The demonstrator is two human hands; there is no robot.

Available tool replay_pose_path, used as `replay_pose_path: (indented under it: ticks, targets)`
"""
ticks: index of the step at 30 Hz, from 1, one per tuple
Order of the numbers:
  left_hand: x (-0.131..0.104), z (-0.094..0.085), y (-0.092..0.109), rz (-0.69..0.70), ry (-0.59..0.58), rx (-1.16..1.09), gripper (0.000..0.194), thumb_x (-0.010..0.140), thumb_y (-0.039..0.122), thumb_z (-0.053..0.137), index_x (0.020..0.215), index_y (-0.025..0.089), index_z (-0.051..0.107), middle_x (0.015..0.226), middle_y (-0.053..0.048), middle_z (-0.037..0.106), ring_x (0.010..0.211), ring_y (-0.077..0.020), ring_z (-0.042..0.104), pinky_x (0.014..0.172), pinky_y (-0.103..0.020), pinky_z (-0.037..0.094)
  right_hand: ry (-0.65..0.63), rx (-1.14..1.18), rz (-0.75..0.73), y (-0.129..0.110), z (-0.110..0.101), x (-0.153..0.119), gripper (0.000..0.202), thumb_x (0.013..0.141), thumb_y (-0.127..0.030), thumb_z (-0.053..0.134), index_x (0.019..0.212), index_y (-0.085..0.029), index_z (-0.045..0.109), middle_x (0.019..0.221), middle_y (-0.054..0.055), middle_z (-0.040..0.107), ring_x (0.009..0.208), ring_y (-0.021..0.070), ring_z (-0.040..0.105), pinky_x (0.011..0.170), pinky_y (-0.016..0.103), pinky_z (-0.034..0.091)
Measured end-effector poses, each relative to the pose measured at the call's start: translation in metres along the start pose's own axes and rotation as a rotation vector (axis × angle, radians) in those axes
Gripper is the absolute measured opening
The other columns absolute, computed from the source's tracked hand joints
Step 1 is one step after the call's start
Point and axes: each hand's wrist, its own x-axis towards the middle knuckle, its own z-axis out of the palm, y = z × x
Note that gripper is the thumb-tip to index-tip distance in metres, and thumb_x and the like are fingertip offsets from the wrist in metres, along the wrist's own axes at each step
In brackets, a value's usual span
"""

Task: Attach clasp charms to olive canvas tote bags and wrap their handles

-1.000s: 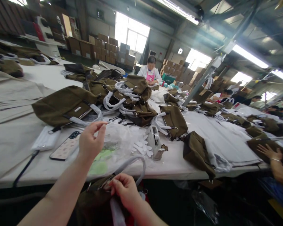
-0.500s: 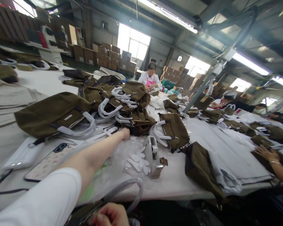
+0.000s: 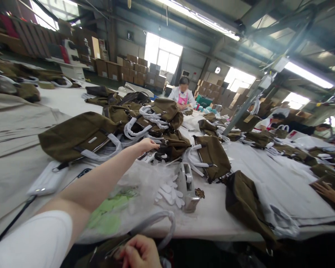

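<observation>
My left arm stretches across the table. My left hand point(image 3: 148, 145) is at the near edge of a pile of olive handbags point(image 3: 167, 111) with wrapped handles, its fingers pressed together; whatever they pinch is too small to make out. Small black and white pieces point(image 3: 160, 157) lie just below its fingertips. At the bottom edge, my right hand point(image 3: 141, 253) is curled closed on an olive handbag point(image 3: 100, 251) at the table's front edge. That bag's wrapped handle point(image 3: 167, 227) arches up beside the hand, and its lower part is out of view.
A tape dispenser point(image 3: 187, 186) stands near white foam cutouts point(image 3: 170, 191) and a clear plastic bag point(image 3: 145, 178). A white power bank point(image 3: 48, 178) lies at left. More handbags point(image 3: 248, 204) lie at right, near a co-worker's hand point(image 3: 331, 191). Another person point(image 3: 182, 95) sits across the table.
My left hand has moved up and away from the tabletop clutter, showing the dark pieces beneath it. The right hand stays closed at the bag. The view has shifted slightly left.
</observation>
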Motion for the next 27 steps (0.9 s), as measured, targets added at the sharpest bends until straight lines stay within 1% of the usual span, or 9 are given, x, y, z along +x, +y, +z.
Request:
replay_pose_path:
  ticks: [3,6,9,11,13,15,17,21,27]
  targets:
    - [-0.034,-0.036,0.008,0.055,0.09,-0.152,0.043,0.077,0.054,0.064,0.081,0.012,0.074,0.066,-0.004,0.068,0.06,-0.0142,0.056,0.058,-0.027,0.042,-0.008,-0.015,-0.019,-0.007,0.001,-0.004,0.041,0.08,-0.055,0.064,0.07,-0.016,0.068,0.05,-0.001,0.055,0.047,0.0113,0.048,0.055,0.024,0.042]
    - [-0.081,-0.067,0.009,0.119,0.173,-0.263,0.049,0.074,0.06,0.063,0.081,0.012,0.073,0.057,0.0,0.059,0.052,-0.011,0.045,0.052,-0.025,0.034,-0.016,-0.048,-0.047,-0.017,0.001,-0.011,0.038,0.083,-0.052,0.062,0.074,-0.016,0.069,0.053,0.0,0.057,0.052,0.0125,0.05,0.055,0.023,0.042]
    - [-0.14,-0.079,0.003,0.221,0.252,-0.198,0.043,0.075,0.056,0.063,0.08,0.014,0.073,0.055,0.002,0.052,0.051,-0.0106,0.042,0.051,-0.025,0.031,-0.024,-0.089,-0.096,-0.027,0.0,-0.02,0.036,0.085,-0.049,0.06,0.074,-0.016,0.068,0.056,0.0,0.058,0.055,0.0129,0.051,0.058,0.023,0.044]
    - [-0.178,-0.072,-0.007,0.321,0.274,-0.027,0.036,0.079,0.05,0.062,0.08,0.016,0.073,0.066,0.0,0.058,0.06,-0.0128,0.05,0.057,-0.026,0.037,-0.024,-0.108,-0.129,-0.032,-0.001,-0.026,0.034,0.086,-0.047,0.058,0.073,-0.016,0.067,0.059,0.001,0.059,0.058,0.0131,0.053,0.061,0.024,0.044]
    - [-0.212,-0.054,-0.022,0.385,0.243,0.167,0.031,0.084,0.044,0.058,0.082,0.017,0.074,0.08,-0.003,0.064,0.073,-0.0165,0.057,0.067,-0.028,0.041,-0.029,-0.13,-0.146,-0.034,0.0,-0.034,0.03,0.086,-0.043,0.057,0.075,-0.017,0.066,0.061,0.0,0.06,0.061,0.0132,0.054,0.064,0.024,0.045]
    - [-0.24,-0.028,-0.042,0.345,0.153,0.332,0.031,0.088,0.04,0.053,0.085,0.017,0.074,0.089,-0.006,0.067,0.082,-0.02,0.061,0.072,-0.03,0.042,-0.036,-0.155,-0.146,-0.037,0.002,-0.041,0.027,0.087,-0.039,0.056,0.076,-0.017,0.066,0.061,0.0,0.06,0.061,0.0129,0.055,0.065,0.024,0.045]
    - [-0.26,-0.001,-0.064,0.229,0.047,0.44,0.032,0.09,0.039,0.051,0.086,0.018,0.075,0.092,-0.008,0.069,0.084,-0.0228,0.063,0.072,-0.032,0.043,-0.045,-0.17,-0.143,-0.039,0.005,-0.049,0.025,0.088,-0.037,0.055,0.077,-0.017,0.066,0.06,-0.001,0.06,0.059,0.0124,0.054,0.065,0.024,0.045]
    - [-0.281,0.035,-0.104,0.063,-0.065,0.487,0.031,0.088,0.042,0.053,0.089,0.022,0.076,0.094,-0.008,0.072,0.086,-0.0249,0.065,0.071,-0.032,0.044,-0.081,-0.163,-0.13,-0.043,0.013,-0.061,0.024,0.089,-0.038,0.055,0.08,-0.017,0.065,0.06,-0.001,0.06,0.058,0.012,0.055,0.063,0.024,0.046]
    - [-0.288,0.038,-0.127,0.085,-0.075,0.474,0.018,0.082,0.035,0.062,0.088,0.022,0.073,0.096,-0.007,0.07,0.094,-0.0244,0.063,0.081,-0.032,0.046,-0.055,-0.147,-0.12,-0.04,0.012,-0.058,0.023,0.088,-0.036,0.056,0.08,-0.017,0.065,0.059,-0.002,0.06,0.055,0.0106,0.053,0.063,0.023,0.045]
